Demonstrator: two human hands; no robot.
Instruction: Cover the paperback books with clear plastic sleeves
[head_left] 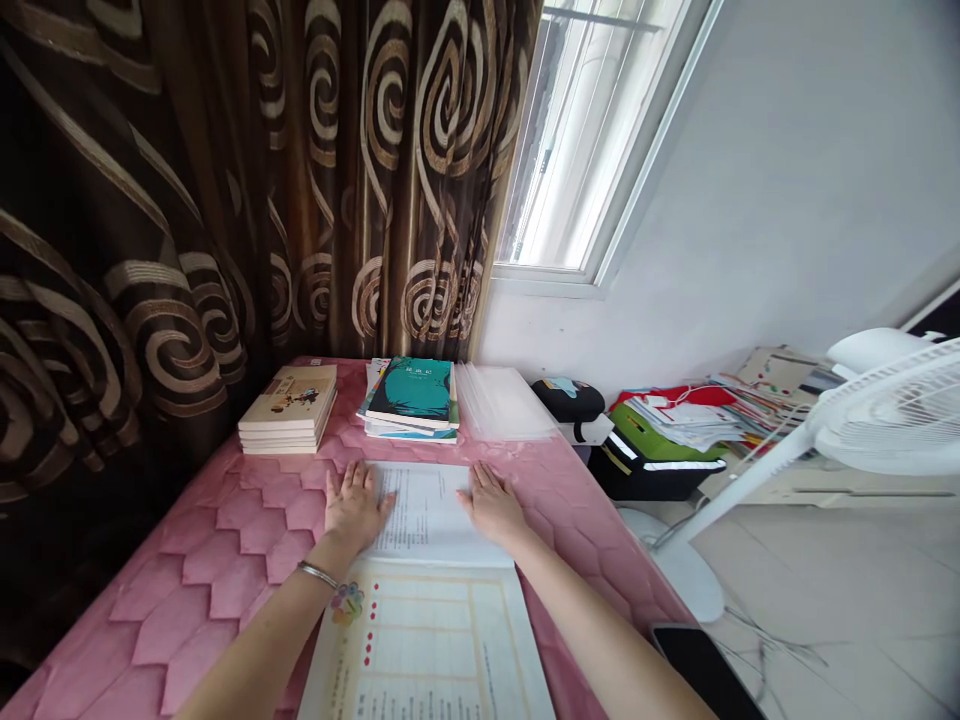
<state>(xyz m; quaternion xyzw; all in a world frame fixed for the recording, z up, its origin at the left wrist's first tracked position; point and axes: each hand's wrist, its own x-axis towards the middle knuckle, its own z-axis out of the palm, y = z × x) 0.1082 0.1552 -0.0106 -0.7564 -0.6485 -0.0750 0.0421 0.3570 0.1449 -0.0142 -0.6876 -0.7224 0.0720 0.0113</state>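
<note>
An open book [435, 620] lies flat in front of me, its upper page white with printed text and its lower page carrying a yellow-lined table with red marks. On the left edge of the upper page rests my left hand [356, 505], fingers spread and a silver bangle at the wrist. My right hand [491, 507] lies flat on the opposite edge of that page, fingers stretched forward. Neither hand grips anything. Just beyond the hands sits a stack of books with a teal cover [414, 390] on top.
Beige books [291, 405] are stacked at the back left of the pink quilted surface [180, 600]. Clear plastic sleeves [506, 402] lie at the back right. A dark phone-like slab [697, 665] is near the right edge. A white fan [892, 410] stands right, before piled papers and bags.
</note>
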